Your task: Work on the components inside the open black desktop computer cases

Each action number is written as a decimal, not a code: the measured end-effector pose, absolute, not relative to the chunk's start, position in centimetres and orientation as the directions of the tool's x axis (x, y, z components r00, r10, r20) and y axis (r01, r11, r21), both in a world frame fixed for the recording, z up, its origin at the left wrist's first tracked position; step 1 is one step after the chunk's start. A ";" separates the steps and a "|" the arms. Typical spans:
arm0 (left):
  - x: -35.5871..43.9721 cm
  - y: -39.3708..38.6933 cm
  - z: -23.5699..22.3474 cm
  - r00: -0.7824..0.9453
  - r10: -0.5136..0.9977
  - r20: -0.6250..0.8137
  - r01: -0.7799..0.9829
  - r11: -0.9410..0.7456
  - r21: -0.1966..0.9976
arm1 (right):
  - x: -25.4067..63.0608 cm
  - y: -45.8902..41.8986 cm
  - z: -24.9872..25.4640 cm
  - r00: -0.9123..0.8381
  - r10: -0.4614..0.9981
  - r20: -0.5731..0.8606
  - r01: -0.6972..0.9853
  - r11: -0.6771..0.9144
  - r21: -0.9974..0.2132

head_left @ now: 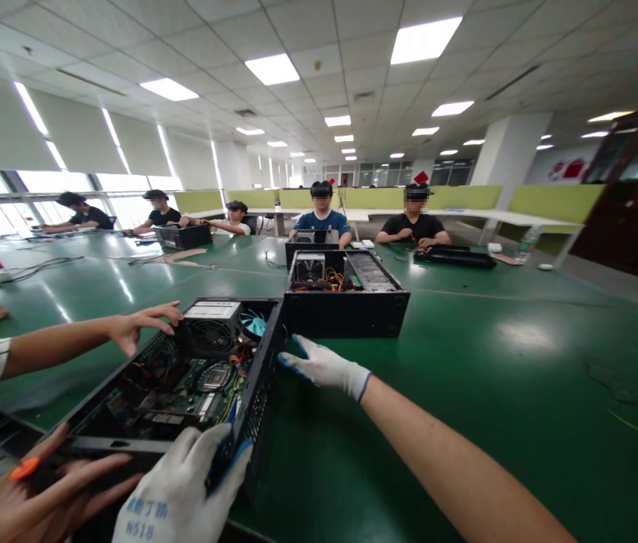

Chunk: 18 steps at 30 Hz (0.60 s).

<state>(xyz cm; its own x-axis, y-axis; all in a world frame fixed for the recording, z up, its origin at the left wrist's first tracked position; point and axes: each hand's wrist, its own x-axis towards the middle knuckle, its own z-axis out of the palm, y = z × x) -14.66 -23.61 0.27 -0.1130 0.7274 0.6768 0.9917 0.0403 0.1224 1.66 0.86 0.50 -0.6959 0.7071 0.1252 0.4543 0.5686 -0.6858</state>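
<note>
An open black computer case [256,422] lies on its side before me, showing its green motherboard [183,392], power supply [214,328] and blue fan [253,323]. My left hand [180,483], in a white glove with blue fingertips, grips the case's near right corner, thumb along the outer wall. Beside the far right wall of the case is my right hand [327,366], gloved too, its fingers apart and pointing left; whether the fingertips touch is unclear. A co-worker's bare hand [146,324] is at the case's left rim, and their other hand [53,490] is at the near left side.
Just beyond stands a second open computer case [347,313] on the green table [466,377]. Several people sit around the far side, some with cases or parts. A bottle [527,245] stands at the far right, and cables [36,268] lie on the left.
</note>
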 end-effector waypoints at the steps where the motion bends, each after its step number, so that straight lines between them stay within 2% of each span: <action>1: -14.9 -23.4 0.3 -0.124 0.727 0.675 0.991 0.061 0.116 | 2.6 1.6 0.7 -0.679 0.725 0.114 0.522 0.586 -0.619; 5: -15.8 -21.1 1.0 -0.197 0.706 0.680 0.979 0.177 0.099 | 5.8 5.4 2.0 -0.555 0.818 0.154 0.702 0.559 -0.440; 8: -16.1 -19.0 1.1 -0.242 0.678 0.694 0.968 0.212 0.131 | 8.0 8.8 3.2 -0.451 0.868 0.210 0.817 0.496 -0.295; 11: -15.2 -18.1 -0.3 -0.249 0.722 0.645 0.968 0.167 0.186 | 9.8 11.8 4.0 -0.402 0.885 0.236 0.880 0.444 -0.168; 13: -14.1 -18.0 -1.8 -0.203 0.808 0.553 0.971 0.092 0.222 | 10.6 13.3 4.2 -0.394 0.888 0.238 0.899 0.427 -0.102; 15: -12.7 -18.0 -3.5 -0.142 0.873 0.466 0.968 0.024 0.251 | 11.0 14.4 4.2 -0.397 0.886 0.238 0.906 0.420 -0.054; 18: -11.0 -18.1 -5.7 -0.096 0.907 0.411 0.958 -0.028 0.285 | 11.1 15.1 4.3 -0.395 0.886 0.243 0.913 0.408 -0.005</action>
<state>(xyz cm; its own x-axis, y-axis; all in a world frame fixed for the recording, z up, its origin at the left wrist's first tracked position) -10.98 -18.13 -5.69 -0.0961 0.9067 0.4107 0.9581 -0.0276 0.2851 11.07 15.12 4.30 -0.3945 0.8862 0.2431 0.9130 0.4078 -0.0049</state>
